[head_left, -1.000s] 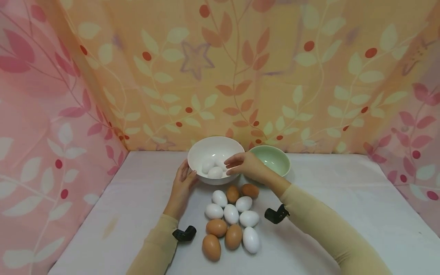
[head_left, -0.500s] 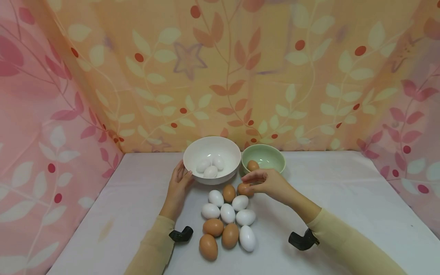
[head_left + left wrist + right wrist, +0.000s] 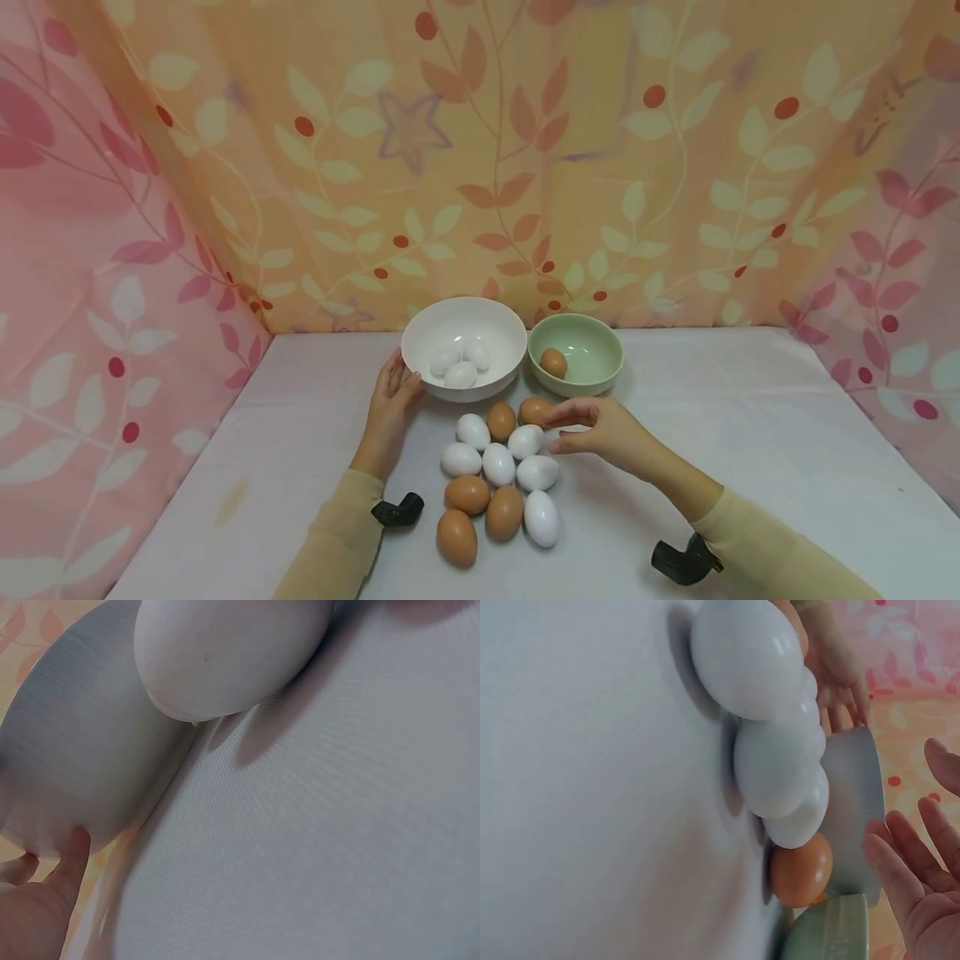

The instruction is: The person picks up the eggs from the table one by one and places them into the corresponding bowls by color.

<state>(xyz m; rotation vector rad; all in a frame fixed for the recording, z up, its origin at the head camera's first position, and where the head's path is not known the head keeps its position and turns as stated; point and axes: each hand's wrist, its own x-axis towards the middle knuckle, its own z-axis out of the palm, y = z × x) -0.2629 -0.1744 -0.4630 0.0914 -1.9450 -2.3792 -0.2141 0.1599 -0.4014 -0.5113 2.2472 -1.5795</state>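
My left hand (image 3: 388,410) rests its fingertips and thumb against the left side of a white bowl (image 3: 489,390), which holds three white eggs (image 3: 460,374). In the left wrist view those fingers touch the bowl's outer wall. The right hand (image 3: 611,433) hovers with parted fingers and nothing between them, at the right of a brown egg (image 3: 534,412). Whether a fingertip touches that egg cannot be told. Beside the white bowl stands a light green bowl (image 3: 592,379) with one brown egg (image 3: 553,362) inside.
In front of the bowls several white eggs (image 3: 498,464) and brown eggs (image 3: 504,513) lie close together on the white cloth (image 3: 300,467). A patterned curtain (image 3: 480,167) hangs right behind the bowls. Each sleeve carries a black wrist camera (image 3: 686,560).
My right hand has moved from over the white bowl down and right to beside the eggs, uncovering the brown egg in the green bowl. The left hand stays at the white bowl.
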